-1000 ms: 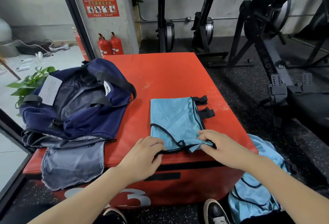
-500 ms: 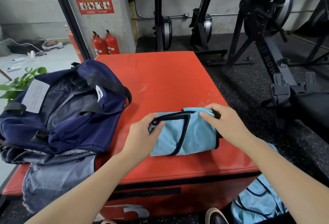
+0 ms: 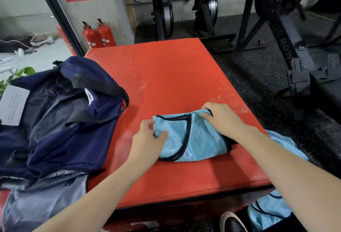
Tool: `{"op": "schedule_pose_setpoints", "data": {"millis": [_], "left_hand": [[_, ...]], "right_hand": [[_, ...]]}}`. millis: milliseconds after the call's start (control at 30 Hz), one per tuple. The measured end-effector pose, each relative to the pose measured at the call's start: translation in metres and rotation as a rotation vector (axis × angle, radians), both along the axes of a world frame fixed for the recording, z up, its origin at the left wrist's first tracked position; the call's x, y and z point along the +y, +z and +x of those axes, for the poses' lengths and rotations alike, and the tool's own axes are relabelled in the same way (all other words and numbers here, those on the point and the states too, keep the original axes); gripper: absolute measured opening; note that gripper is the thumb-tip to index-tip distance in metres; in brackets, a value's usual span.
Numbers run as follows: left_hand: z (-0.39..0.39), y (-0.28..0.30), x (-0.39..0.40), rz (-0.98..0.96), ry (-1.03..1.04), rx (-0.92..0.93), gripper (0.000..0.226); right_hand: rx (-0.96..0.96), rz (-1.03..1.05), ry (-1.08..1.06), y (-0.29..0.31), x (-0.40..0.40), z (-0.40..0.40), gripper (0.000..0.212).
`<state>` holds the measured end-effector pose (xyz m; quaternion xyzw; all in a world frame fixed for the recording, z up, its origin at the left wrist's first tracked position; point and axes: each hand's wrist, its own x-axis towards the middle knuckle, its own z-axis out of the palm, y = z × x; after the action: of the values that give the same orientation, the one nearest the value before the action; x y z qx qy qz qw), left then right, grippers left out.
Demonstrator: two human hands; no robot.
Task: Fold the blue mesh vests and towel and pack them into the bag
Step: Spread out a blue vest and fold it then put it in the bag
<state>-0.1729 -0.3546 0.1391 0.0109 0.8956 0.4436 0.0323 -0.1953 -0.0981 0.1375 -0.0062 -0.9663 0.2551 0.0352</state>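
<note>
Head view: more blue vests (image 3: 273, 211) lie unfolded on the floor. On the red counter (image 3: 175, 76), left hand (image 3: 147, 139) and right hand (image 3: 221, 119) pinch a folded vest (image 3: 195, 139). The navy bag (image 3: 60, 121) gapes beside it; packing is barely begun, I judge.

Folded light-blue mesh vest (image 3: 191, 137) with dark trim, lying flat near the front of the red box top. Navy bag (image 3: 60, 117) gaping open just left of it. More blue vests (image 3: 276, 211) heaped on the floor at right.
</note>
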Motion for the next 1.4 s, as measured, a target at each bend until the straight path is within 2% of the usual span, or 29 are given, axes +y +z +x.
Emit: {"op": "schedule_pose_setpoints", "data": {"millis": [167,400,567,633,733,800,867,933,1033,1167,1267,1333,1400], "left_hand": [[0.015,-0.009,-0.004,-0.088,-0.09,0.175,0.044],[0.012,-0.015,-0.006,-0.145,-0.046,0.236,0.023],[0.007,-0.002,-0.001,-0.543,-0.062,0.222,0.021],[-0.001,0.0,0.0,-0.614,-0.064,0.275,0.022],[-0.021,0.0,0.0,-0.569,-0.198,0.377,0.026],[-0.034,0.002,0.002,-0.486,-0.357,0.383,0.028],[-0.043,0.0,0.003,-0.467,-0.443,0.319,0.029],[-0.051,-0.005,0.0,-0.461,-0.453,0.233,0.032],[-0.054,-0.008,-0.006,-0.416,-0.407,0.212,0.034],[-0.04,0.0,-0.006,-0.474,-0.477,0.278,0.022],[-0.02,0.003,-0.007,-0.432,-0.587,0.262,0.022],[-0.008,0.001,-0.007,-0.397,-0.637,0.254,0.028],[-0.002,-0.003,-0.006,-0.403,-0.637,0.303,0.03]], "right_hand": [[0.017,0.069,-0.056,-0.003,-0.006,-0.001,0.013],[-0.027,0.201,-0.141,0.01,-0.021,0.001,0.024],[0.036,0.29,-0.101,0.023,-0.03,0.011,0.037],[0.083,0.299,-0.076,0.029,-0.031,0.02,0.046],[0.153,0.278,-0.036,0.035,-0.036,0.04,0.039],[0.113,0.129,-0.039,0.033,-0.044,0.058,0.029],[0.015,-0.015,-0.04,0.027,-0.054,0.076,0.039],[-0.103,0.016,-0.024,0.019,-0.058,0.09,0.05],[-0.198,0.167,-0.073,0.014,-0.055,0.094,0.056],[-0.131,0.304,-0.169,0.011,-0.033,0.073,0.052],[-0.029,0.168,-0.142,0.003,-0.004,0.053,0.045],[-0.039,0.041,-0.08,-0.001,0.008,0.045,0.038],[-0.038,0.034,-0.01,-0.004,0.009,0.044,0.035]]}}
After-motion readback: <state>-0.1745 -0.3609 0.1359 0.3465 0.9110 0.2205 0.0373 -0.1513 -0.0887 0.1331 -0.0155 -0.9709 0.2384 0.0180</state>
